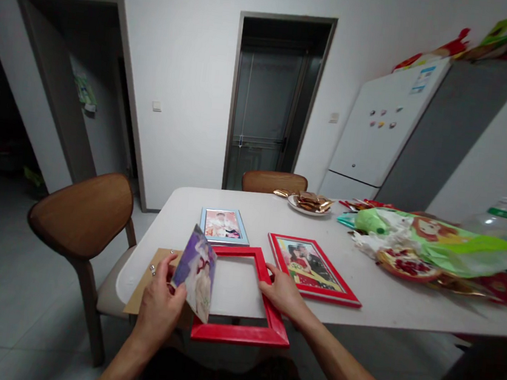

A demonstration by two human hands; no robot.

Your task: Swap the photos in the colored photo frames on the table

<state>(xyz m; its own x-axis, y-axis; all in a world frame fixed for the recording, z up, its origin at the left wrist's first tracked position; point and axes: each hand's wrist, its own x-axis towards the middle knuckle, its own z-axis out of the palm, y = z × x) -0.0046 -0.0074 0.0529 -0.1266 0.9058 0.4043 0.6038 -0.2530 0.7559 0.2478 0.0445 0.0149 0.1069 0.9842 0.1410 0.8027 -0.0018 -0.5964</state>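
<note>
My left hand [161, 301] is closed on a photo print [198, 275], which stands tilted over the left side of an empty red frame [241, 335]. My right hand [282, 290] grips the right side of that frame, whose lower edge juts past the table's front edge. Through the frame's opening the white tabletop shows. Beneath my left hand and partly hidden by it lies a brown backing board [138, 296] with small metal clips. A second red frame [313, 270] holding a picture rests to the right, and a light blue frame [225, 226] with a picture lies behind.
On the white table [188, 201] are a plate of wrapped snacks [310, 204], a cut pomegranate [407, 263], green packaging [453, 240] and a clear plastic bottle [499, 221]. Wooden chairs [83, 213] stand left and behind. A fridge [380, 119] is at the right.
</note>
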